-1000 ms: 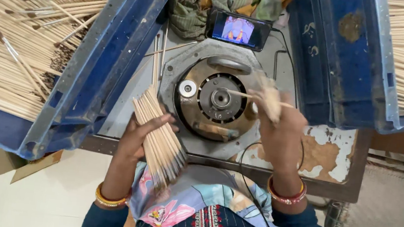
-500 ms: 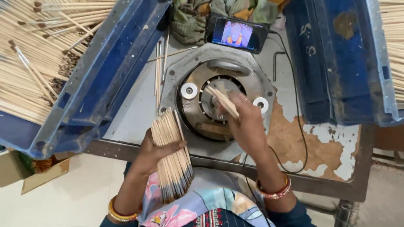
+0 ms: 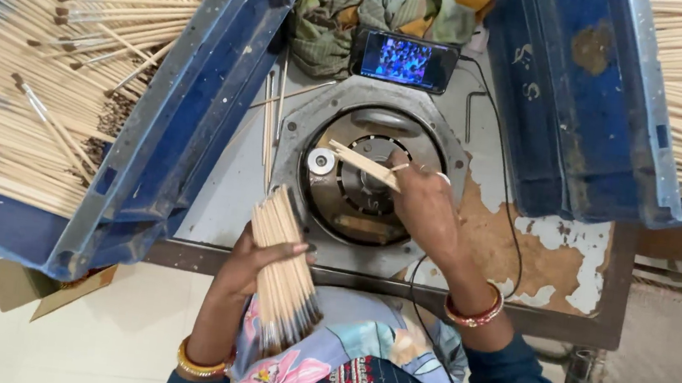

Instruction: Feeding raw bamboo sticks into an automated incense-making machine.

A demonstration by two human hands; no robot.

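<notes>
My left hand (image 3: 253, 260) grips a thick bundle of thin bamboo sticks (image 3: 282, 270) at the table's near edge, tips pointing toward my lap. My right hand (image 3: 424, 209) reaches over the round metal machine (image 3: 368, 177) in the middle of the table. It pinches a few sticks (image 3: 361, 164) that lie across the machine's dark central disc, pointing left toward a small silver roller (image 3: 320, 161).
A blue tray (image 3: 190, 100) heaped with sticks slopes down on the left. Another blue tray (image 3: 569, 114) with sticks stands at the right. A phone (image 3: 405, 61) with a lit screen leans against crumpled cloth (image 3: 352, 7) behind the machine. A cable (image 3: 514, 235) runs along the worn tabletop.
My right hand has swung from the machine's right side to its centre, bringing a few sticks over the disc. The left hand's bundle has shifted slightly down and right.
</notes>
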